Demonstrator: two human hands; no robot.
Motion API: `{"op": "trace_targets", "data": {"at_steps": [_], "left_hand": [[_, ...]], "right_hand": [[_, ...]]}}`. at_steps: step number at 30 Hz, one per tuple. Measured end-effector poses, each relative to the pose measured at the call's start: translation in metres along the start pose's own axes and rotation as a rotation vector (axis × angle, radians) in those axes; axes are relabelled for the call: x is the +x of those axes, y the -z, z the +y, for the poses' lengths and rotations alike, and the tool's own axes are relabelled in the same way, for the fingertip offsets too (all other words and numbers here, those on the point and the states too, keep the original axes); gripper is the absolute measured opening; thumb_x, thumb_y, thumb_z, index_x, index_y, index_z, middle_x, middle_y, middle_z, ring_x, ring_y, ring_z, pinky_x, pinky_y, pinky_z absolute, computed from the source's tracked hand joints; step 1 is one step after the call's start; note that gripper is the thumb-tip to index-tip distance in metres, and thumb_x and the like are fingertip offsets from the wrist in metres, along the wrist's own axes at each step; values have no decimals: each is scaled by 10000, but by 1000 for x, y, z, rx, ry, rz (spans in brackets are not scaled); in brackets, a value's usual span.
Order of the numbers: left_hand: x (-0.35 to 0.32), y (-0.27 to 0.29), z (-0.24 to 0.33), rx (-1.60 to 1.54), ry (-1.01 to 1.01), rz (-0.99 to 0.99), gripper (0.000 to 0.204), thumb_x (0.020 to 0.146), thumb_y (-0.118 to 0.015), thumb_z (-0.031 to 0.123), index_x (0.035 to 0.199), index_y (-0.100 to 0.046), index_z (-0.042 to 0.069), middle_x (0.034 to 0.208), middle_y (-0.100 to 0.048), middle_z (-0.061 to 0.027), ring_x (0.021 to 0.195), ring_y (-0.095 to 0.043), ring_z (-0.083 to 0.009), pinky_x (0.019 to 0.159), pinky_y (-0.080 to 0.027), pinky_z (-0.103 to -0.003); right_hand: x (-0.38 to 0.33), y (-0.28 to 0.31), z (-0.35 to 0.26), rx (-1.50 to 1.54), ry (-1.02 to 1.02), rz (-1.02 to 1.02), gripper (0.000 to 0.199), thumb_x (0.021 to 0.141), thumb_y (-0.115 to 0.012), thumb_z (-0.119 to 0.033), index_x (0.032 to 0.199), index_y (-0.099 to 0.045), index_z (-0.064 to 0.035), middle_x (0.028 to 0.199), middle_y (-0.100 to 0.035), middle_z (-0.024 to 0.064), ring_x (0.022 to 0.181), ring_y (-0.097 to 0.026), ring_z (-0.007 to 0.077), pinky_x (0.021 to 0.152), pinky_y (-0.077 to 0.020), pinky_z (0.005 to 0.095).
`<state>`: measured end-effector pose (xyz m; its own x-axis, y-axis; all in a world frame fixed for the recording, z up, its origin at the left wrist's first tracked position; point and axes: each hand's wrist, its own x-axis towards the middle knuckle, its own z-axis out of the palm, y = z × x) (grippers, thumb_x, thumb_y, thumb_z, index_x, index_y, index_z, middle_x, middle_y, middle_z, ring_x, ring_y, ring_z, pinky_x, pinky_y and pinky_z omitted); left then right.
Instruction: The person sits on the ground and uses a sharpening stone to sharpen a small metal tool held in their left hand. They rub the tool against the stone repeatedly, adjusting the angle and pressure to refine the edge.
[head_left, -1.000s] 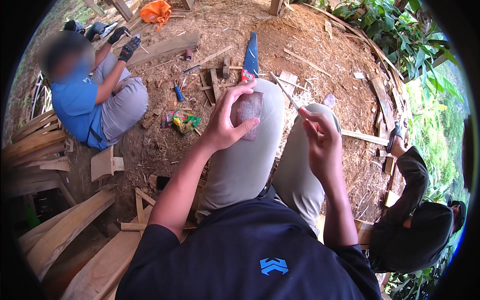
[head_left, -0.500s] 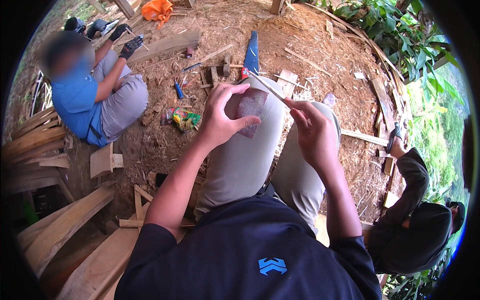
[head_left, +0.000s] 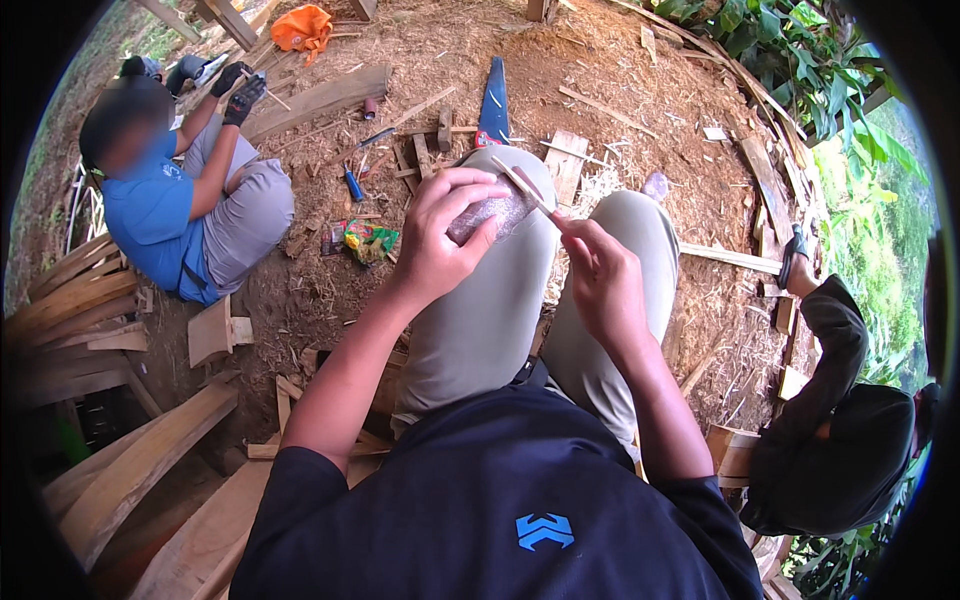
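Over my raised left knee, my left hand (head_left: 445, 230) curls its fingers and thumb around a dusty, reddish-brown sheet of sandpaper (head_left: 492, 214). The sheet looks bent, and part of it is hidden under my fingers. My right hand (head_left: 607, 285) pinches one end of a thin, pale wooden stick (head_left: 521, 184), just right of that knee. The stick slants up and left across the sandpaper's far edge, its free end beyond my left fingertips. Whether the sandpaper wraps the stick or only lies against it, I cannot tell.
A handsaw (head_left: 493, 105) lies beyond my knees, near wood offcuts (head_left: 567, 165). On the shavings at left are a blue-handled tool (head_left: 354, 186) and a colourful packet (head_left: 370, 242). A co-worker in blue (head_left: 160, 210) sits left; another person (head_left: 835, 450) is at right. Curved boards (head_left: 150, 465) stand lower left.
My left hand has closed further over the sandpaper, which showed flatter and more fully before. My right hand and the stick have shifted slightly left and nearer to me.
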<state>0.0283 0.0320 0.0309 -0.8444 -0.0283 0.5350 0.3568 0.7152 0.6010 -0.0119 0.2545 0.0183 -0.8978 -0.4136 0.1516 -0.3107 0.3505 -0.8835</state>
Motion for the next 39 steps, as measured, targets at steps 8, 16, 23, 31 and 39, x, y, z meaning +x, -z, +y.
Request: {"op": "trace_targets", "data": {"at_steps": [8,16,23,31,39], "left_hand": [[-10,-11,-4,63,-40,63,172,785,-765,74,957,-760,90,1036,-698,-56,1029,-616,-259,933,-480,-385],[-12,-10,-13,43,41,78,138,760,-790,87,893,-764,111,994,-662,-57,997,-598,-253,917,-467,-395],[-12,-10,-13,48,61,28,134,787,-752,42,915,-758,80,995,-616,-89,1040,-597,-251,955,-481,-403],[-8,-12,-16,49,40,-4,110,796,-749,49,904,-741,66,987,-595,-99,1017,-581,-247,953,-465,-397],[-7,-15,-14,29,60,-9,115,771,-764,51,876,-729,80,1013,-593,-101,1015,-559,-261,925,-449,-393]], "right_hand": [[-7,-21,20,148,27,72,152,926,-630,28,1068,-667,-9,1061,-721,194,874,-726,328,756,-556,398],[-10,-36,17,-118,132,173,305,887,-650,-9,1126,-716,-186,837,-663,93,686,-655,326,608,-524,420],[4,-26,10,-230,171,187,303,876,-656,-29,1114,-709,-209,753,-595,77,606,-619,311,545,-499,439],[-5,-27,8,-341,179,226,337,870,-659,-39,1143,-706,-231,735,-561,60,530,-588,305,482,-496,429],[-11,-21,18,-263,141,174,331,883,-621,-32,1141,-706,-222,739,-572,78,556,-616,319,494,-504,439]]}}
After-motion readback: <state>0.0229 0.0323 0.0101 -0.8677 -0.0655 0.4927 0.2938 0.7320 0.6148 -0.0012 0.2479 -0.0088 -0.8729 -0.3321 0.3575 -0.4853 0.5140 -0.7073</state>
